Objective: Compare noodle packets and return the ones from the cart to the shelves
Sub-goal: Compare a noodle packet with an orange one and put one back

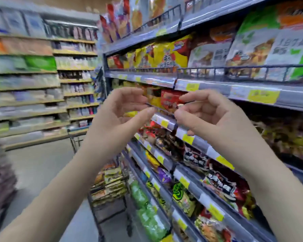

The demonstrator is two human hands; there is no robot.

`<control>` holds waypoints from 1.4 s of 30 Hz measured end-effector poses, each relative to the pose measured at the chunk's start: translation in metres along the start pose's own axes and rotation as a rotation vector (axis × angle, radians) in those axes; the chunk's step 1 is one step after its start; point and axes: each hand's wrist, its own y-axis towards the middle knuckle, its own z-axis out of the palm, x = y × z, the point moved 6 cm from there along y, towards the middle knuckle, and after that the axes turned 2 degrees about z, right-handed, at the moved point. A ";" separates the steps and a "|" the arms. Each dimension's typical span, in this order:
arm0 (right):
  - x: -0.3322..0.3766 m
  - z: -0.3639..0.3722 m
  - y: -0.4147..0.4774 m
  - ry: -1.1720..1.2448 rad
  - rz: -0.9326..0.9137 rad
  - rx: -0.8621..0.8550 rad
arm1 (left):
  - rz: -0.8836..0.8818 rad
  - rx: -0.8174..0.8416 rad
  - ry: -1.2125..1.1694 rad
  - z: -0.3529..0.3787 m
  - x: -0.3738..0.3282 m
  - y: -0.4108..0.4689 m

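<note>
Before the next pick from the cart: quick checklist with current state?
1. The left hand is free: ok, fingers loosely curled, nothing held.
2. The right hand is free: ok, nothing held.
3. Packets remain in the cart: ok, a stack shows inside.
4. Open slot on the shelves: cannot tell, rows look full and blurred.
5. Labels readable for matching: not ok, motion blur.
</note>
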 end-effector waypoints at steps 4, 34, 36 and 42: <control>-0.035 0.072 0.027 0.118 0.020 0.120 | -0.097 -0.081 0.083 -0.065 0.036 -0.021; -0.372 0.465 0.299 0.167 0.485 0.457 | -0.635 -0.250 0.073 -0.333 0.526 0.077; -0.402 0.474 0.320 0.175 0.498 0.449 | -0.658 -0.254 0.073 -0.333 0.559 0.088; -0.514 0.517 0.395 0.252 0.559 0.461 | -0.732 -0.280 0.118 -0.331 0.660 0.142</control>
